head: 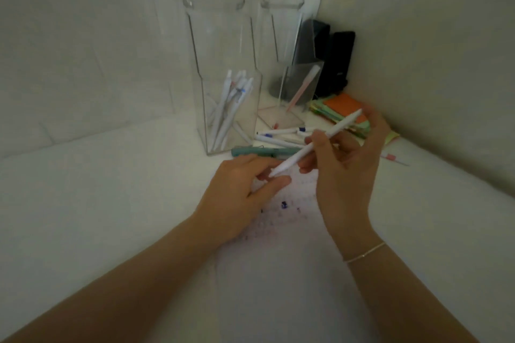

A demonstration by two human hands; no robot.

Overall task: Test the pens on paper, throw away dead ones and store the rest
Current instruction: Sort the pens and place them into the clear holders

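a white tabletop (83, 203) is filling most of the head view, running back into a corner of pale walls. a sheet of paper (278, 273) is lying on it between the forearms, carrying small blue and purple ink marks near its far end. two tall clear containers are standing near the corner: the left container (223, 36) is holding a bundle of white pens (228, 108) leaning at angles, and the right container (281, 36) is holding a single pink pen (302, 89) tilted against its wall. behind them dark objects (334, 64) are standing in the corner, too dim to identify. a stack of orange and green notes (341, 107) is lying just right of the containers.

the right hand (348, 175), with a thin bracelet (365, 253) on its wrist, is gripping a white pen (315, 143) with curled fingers and thumb around the middle of the barrel. the pen's long axis is running diagonally, its upper end pointing up and to the right, its lower end pointing down and left above the paper's far edge. the left hand (239, 192) is pinching that lower end between thumb and fingertips.

beyond the hands, loose white pens (281, 136) with blue accents and a teal pen (259, 151) are lying on the tabletop before the containers.
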